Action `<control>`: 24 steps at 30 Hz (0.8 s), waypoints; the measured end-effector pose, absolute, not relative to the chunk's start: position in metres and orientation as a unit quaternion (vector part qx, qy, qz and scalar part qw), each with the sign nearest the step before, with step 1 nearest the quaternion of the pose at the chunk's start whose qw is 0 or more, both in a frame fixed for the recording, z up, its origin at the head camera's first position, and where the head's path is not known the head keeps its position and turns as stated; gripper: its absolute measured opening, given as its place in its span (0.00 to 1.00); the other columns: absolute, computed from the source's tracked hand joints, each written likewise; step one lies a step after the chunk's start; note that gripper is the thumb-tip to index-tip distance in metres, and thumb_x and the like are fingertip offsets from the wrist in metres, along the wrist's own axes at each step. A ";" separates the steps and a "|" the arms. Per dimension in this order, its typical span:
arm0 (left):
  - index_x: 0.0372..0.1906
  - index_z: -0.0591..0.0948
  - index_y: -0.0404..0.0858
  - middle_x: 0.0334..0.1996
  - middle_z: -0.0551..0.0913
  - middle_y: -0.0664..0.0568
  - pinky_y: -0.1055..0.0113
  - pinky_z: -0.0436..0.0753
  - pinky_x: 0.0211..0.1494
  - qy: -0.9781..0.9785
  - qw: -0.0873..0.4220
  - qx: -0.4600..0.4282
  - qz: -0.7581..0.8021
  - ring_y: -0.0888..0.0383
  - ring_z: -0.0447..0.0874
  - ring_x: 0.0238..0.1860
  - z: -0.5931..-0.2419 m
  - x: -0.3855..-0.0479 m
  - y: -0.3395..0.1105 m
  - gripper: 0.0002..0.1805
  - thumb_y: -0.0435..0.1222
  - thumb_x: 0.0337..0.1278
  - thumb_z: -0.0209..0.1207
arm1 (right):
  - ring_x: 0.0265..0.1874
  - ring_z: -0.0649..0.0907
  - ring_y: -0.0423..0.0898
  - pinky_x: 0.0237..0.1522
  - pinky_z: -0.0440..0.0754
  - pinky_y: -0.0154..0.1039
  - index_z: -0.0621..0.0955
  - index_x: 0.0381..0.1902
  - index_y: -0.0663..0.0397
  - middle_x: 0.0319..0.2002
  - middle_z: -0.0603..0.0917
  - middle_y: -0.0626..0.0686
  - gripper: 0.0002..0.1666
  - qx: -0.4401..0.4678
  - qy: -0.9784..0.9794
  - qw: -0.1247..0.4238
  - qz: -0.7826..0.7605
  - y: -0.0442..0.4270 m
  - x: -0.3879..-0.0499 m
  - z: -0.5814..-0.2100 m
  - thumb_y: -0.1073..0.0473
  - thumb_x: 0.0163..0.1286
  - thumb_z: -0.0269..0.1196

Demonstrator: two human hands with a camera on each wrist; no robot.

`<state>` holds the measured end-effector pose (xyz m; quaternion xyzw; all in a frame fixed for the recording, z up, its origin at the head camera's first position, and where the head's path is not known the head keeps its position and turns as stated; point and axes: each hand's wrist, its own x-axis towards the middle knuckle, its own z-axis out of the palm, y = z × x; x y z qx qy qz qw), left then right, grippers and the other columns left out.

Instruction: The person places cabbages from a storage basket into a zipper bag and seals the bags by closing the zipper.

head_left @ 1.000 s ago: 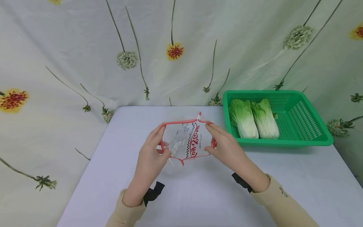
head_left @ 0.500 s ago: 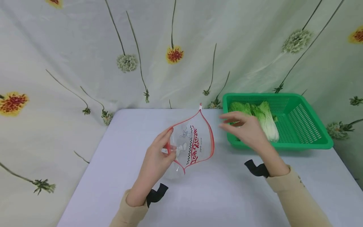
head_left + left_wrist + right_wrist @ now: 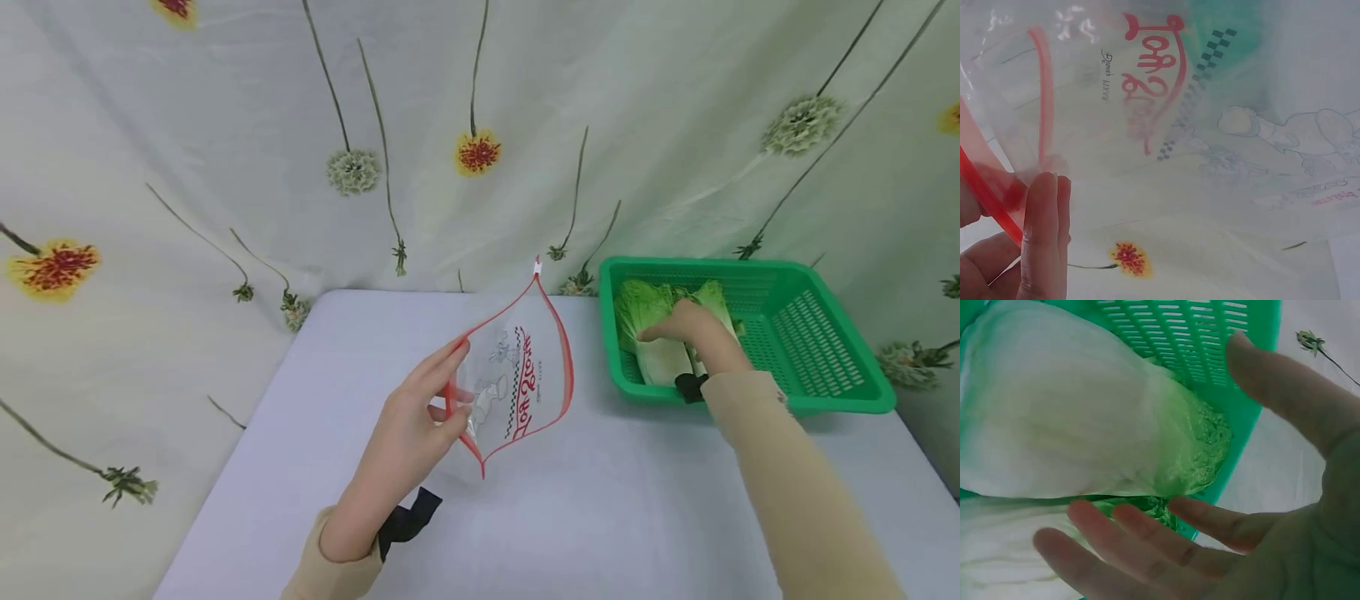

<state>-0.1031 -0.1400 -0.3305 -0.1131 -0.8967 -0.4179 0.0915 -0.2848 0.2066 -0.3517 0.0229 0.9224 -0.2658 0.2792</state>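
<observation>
While the left hand (image 3: pixel 415 414) pinches the clear bag (image 3: pixel 498 375), the right hand (image 3: pixel 692 327) is spread over two cabbages (image 3: pixel 1072 412).

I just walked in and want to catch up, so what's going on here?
A person is holding a clear printed bag by one side of its red-edged mouth with the left hand; the mouth gapes open. The right hand is over two cabbages in the green basket, its fingers extended and the thumb apart. It shows no grip on either one, and I can't tell if it touches them. No cabbage is in the bag.
</observation>
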 end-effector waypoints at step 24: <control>0.72 0.69 0.43 0.72 0.67 0.57 0.72 0.85 0.40 -0.879 0.101 -0.115 -0.453 0.64 0.87 0.41 -0.330 -0.102 -0.139 0.39 0.23 0.53 0.65 | 0.68 0.58 0.77 0.67 0.66 0.63 0.16 0.63 0.81 0.68 0.48 0.87 0.69 0.086 0.924 0.317 -0.197 0.190 -0.298 -0.365 0.46 0.71 0.57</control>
